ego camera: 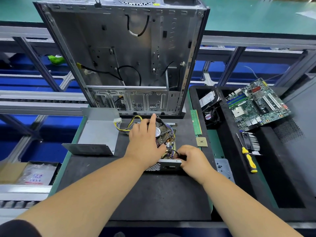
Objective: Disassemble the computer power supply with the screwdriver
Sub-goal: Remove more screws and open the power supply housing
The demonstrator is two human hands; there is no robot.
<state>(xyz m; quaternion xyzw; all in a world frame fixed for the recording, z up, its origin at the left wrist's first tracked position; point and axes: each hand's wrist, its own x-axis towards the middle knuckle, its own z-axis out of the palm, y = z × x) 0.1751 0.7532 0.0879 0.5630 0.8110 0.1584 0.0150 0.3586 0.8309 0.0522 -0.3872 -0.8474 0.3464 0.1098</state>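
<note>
The opened power supply [164,165] lies on the black mat in front of me, its circuit board exposed and its perforated metal end facing me. My left hand [145,139] grips the black cooling fan [161,132], tilting it up over the board, index finger along its top edge. My right hand [191,159] pinches a black wire at the supply's near right corner. The removed grey metal cover [97,134] rests to the left. A yellow-handled screwdriver [248,155] lies apart on the right tray, in neither hand.
An emptied computer case [128,57] stands upright behind the supply. A RAM stick [196,122] and a CPU [201,141] lie on the mat's right edge. The black tray at right holds a motherboard [256,105], hard drive [207,98] and heatsink [252,141]. Loose screws [220,166] sit nearby.
</note>
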